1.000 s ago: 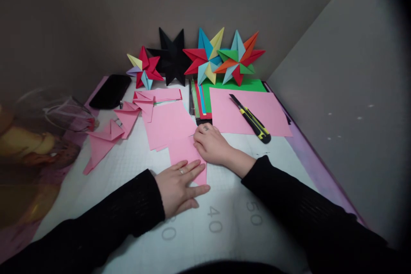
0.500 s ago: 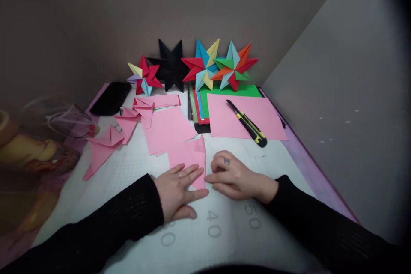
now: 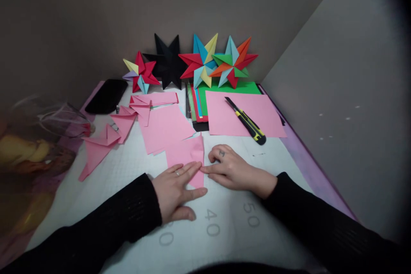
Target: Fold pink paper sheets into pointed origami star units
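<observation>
A pink sheet of paper (image 3: 183, 150) lies on the mat in front of me, its right edge folded and slightly raised near the upper corner. Flat across its lower part rests my left hand (image 3: 176, 186), fingers spread, the fingertips reaching the right edge. From the right, my right hand (image 3: 233, 169) touches that same edge with its outstretched index fingertip. Its middle fingers are curled and the thumb lies apart below; nothing is gripped. Under the sheet's upper left side lie more pink sheets (image 3: 163, 124).
Folded pink paper pieces (image 3: 99, 147) with metal clips lie at left, near a black phone (image 3: 107, 96). A utility knife (image 3: 245, 120) rests on a pink sheet (image 3: 216, 115) at right. Paper stars (image 3: 202, 62) lean against the wall. A clear bag (image 3: 64, 115) stands far left.
My right index fingertip has moved up along the paper's right edge. My left fingertips have shifted slightly up too. The whole view has shifted a little.
</observation>
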Available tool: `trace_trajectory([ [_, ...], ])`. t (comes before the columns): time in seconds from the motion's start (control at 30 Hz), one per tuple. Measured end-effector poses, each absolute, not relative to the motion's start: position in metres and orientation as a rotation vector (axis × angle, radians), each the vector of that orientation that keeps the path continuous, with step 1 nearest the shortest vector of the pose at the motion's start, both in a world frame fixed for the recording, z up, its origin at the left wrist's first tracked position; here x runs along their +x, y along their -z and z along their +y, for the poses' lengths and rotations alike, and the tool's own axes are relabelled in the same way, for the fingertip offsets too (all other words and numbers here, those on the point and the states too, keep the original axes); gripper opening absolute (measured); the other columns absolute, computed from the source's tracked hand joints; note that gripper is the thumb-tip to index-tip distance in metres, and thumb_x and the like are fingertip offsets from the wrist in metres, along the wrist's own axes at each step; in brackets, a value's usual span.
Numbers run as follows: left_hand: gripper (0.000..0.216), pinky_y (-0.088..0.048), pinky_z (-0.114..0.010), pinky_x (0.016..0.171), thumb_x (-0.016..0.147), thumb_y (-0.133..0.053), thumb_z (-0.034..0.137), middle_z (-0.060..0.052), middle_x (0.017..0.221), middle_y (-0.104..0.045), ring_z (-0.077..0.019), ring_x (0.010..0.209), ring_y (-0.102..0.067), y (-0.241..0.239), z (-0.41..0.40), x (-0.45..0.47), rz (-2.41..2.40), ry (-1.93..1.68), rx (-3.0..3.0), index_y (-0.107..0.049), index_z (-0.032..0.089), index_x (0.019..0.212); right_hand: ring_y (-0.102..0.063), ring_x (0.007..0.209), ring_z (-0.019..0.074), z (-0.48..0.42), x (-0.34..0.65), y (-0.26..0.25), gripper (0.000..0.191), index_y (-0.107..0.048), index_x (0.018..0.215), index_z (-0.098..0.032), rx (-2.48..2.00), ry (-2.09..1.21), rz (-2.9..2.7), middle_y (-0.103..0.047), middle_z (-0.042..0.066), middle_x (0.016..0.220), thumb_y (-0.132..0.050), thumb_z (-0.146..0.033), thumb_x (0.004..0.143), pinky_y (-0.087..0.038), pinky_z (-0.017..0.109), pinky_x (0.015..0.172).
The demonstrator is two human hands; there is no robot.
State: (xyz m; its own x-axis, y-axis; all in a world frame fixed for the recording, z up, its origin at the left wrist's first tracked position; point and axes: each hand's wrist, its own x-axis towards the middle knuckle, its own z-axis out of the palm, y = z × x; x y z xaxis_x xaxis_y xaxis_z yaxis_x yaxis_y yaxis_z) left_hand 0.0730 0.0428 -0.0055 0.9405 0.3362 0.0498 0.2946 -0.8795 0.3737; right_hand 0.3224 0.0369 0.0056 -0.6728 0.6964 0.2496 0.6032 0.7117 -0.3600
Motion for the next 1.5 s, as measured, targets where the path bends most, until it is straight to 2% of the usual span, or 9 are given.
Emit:
trace_trajectory([
  [0.13, 0.062, -0.029, -0.053, 0.099, 0.072, -0.061, 0.055, -0.012, 0.152, 0.002, -0.0375, 0.131, -0.025, 0.007, 0.043, 0.073, 0.462, -0.212, 2.712, -0.046, 0.033, 0.128, -0.043, 0.090, 0.0207, 0.047, 0.325, -0.005, 0.026, -0.066, 0.106, -0.027, -1.169, -0.339, -2.503, -0.047, 0.006, 0.087, -0.051, -0.024, 0.085, -0.036, 0.040, 0.083],
  [0.4, 0.062, -0.028, -0.054, 0.097, 0.071, -0.064, 0.053, -0.015, 0.150, -0.012, -0.0389, 0.130, -0.026, 0.004, 0.043, 0.074, 0.455, -0.167, 2.744, -0.047, 0.033, 0.127, -0.042, 0.085, 0.0205, 0.068, 0.326, 0.002, 0.028, -0.064, 0.111, -0.030, -1.388, -0.234, -2.393, -0.047, 0.006, 0.085, -0.051, -0.027, 0.086, -0.036, 0.037, 0.078],
  [0.7, 0.062, -0.029, -0.055, 0.096, 0.072, -0.060, 0.058, -0.017, 0.149, -0.016, -0.0378, 0.131, -0.026, 0.005, 0.043, 0.074, 0.465, -0.149, 2.760, -0.046, 0.034, 0.127, -0.043, 0.087, 0.0255, 0.080, 0.319, 0.008, 0.035, -0.059, 0.118, -0.019, -1.590, 0.009, -2.333, -0.052, 0.011, 0.087, -0.048, -0.025, 0.086, -0.038, 0.040, 0.074],
  [0.9, 0.062, -0.030, -0.055, 0.095, 0.072, -0.059, 0.058, -0.017, 0.148, -0.019, -0.0382, 0.131, -0.026, 0.004, 0.043, 0.074, 0.464, -0.136, 2.758, -0.046, 0.034, 0.127, -0.048, 0.093, 0.0225, 0.058, 0.322, 0.001, 0.040, -0.051, 0.123, -0.019, -1.135, -0.036, -2.340, -0.057, 0.010, 0.097, -0.048, -0.015, 0.083, -0.041, 0.043, 0.084],
  [1.0, 0.062, -0.030, -0.056, 0.095, 0.072, -0.060, 0.057, -0.019, 0.146, -0.023, -0.0390, 0.130, -0.027, 0.002, 0.044, 0.074, 0.463, -0.111, 2.750, -0.046, 0.034, 0.128, -0.049, 0.098, 0.0214, 0.051, 0.318, -0.002, 0.038, -0.054, 0.118, -0.019, -0.883, -0.209, -2.504, -0.058, 0.010, 0.104, -0.049, -0.012, 0.082, -0.043, 0.041, 0.086],
  [1.1, 0.060, -0.029, -0.055, 0.096, 0.073, -0.059, 0.057, -0.017, 0.146, -0.025, -0.0385, 0.130, -0.027, 0.001, 0.046, 0.075, 0.455, -0.115, 2.739, -0.048, 0.033, 0.127, -0.051, 0.099, 0.0206, 0.050, 0.315, -0.003, 0.032, -0.058, 0.112, -0.015, -0.859, -0.317, -2.547, -0.059, 0.011, 0.105, -0.049, -0.012, 0.082, -0.045, 0.039, 0.086],
  [1.2, 0.058, -0.027, -0.055, 0.099, 0.075, -0.058, 0.056, -0.014, 0.148, -0.020, -0.0371, 0.132, -0.024, 0.001, 0.044, 0.075, 0.460, -0.109, 2.716, -0.047, 0.034, 0.127, -0.051, 0.101, 0.0205, 0.052, 0.315, -0.002, 0.029, -0.059, 0.110, -0.016, -0.897, -0.335, -2.552, -0.060, 0.011, 0.105, -0.049, -0.013, 0.083, -0.044, 0.041, 0.088],
  [1.4, 0.062, -0.019, -0.059, 0.102, 0.070, -0.063, 0.057, -0.007, 0.151, 0.007, -0.0412, 0.134, -0.011, -0.002, 0.036, 0.072, 0.445, -0.074, 2.624, -0.047, 0.039, 0.127, -0.050, 0.101, 0.0216, 0.052, 0.316, -0.006, 0.029, -0.059, 0.111, -0.016, -0.931, -0.300, -2.606, -0.058, 0.011, 0.107, -0.046, -0.016, 0.085, -0.042, 0.042, 0.087],
  [1.5, 0.059, -0.019, -0.061, 0.101, 0.069, -0.064, 0.056, -0.008, 0.151, 0.009, -0.0416, 0.134, -0.010, -0.002, 0.036, 0.070, 0.412, -0.065, 2.604, -0.049, 0.040, 0.125, -0.049, 0.099, 0.0223, 0.049, 0.316, -0.011, 0.030, -0.058, 0.112, -0.016, -0.903, -0.265, -2.662, -0.058, 0.012, 0.107, -0.043, -0.015, 0.086, -0.040, 0.043, 0.085],
])
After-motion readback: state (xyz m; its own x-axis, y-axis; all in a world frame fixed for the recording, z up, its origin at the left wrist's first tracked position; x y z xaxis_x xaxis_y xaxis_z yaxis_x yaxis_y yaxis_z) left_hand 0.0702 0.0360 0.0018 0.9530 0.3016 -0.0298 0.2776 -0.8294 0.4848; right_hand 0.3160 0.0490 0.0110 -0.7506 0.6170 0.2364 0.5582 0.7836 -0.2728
